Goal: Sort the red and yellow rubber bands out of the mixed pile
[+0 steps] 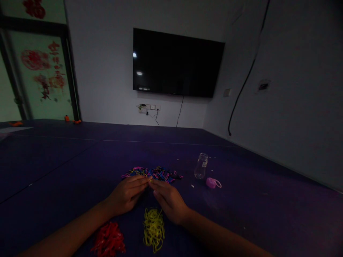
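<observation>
My left hand [128, 192] and my right hand [170, 200] meet at the fingertips at the near edge of a mixed pile of small rubber bands [163, 174] in pink, blue, black and yellow. A small bit of yellow band [150, 180] shows pinched between the fingertips of both hands. Below the hands lies a heap of yellow rubber bands [153, 228]. To its left, under my left forearm, is a heap of red rubber bands [109, 240]. My fingers hide part of the mixed pile.
Right of the pile stands a clear open bottle [200, 167], slightly tilted in view. Beside it lies a pink lid with a loop [211, 183]. Small white scraps dot the dark purple surface [241, 214]. A television [177, 64] hangs on the far wall; a black cable [245, 84] hangs at right.
</observation>
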Tool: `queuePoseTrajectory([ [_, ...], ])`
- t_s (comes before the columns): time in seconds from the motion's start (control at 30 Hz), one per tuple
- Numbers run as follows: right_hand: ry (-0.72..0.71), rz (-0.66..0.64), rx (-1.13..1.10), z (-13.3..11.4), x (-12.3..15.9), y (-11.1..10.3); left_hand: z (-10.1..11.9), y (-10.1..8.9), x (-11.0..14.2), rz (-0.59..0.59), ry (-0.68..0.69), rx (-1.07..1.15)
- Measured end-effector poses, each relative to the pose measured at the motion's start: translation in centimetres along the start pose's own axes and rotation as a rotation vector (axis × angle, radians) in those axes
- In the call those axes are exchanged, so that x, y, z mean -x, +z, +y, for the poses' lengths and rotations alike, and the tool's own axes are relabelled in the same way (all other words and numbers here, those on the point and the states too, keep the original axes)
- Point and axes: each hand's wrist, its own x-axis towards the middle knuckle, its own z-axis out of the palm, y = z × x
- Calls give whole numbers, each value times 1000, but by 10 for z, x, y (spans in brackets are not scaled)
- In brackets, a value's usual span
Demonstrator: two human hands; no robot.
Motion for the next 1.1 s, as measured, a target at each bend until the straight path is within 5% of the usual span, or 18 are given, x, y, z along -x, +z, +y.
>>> queuePoseTrajectory([
  [1.1, 36, 25, -65, 3, -2, 2, 3, 0, 0, -52, -22, 11],
])
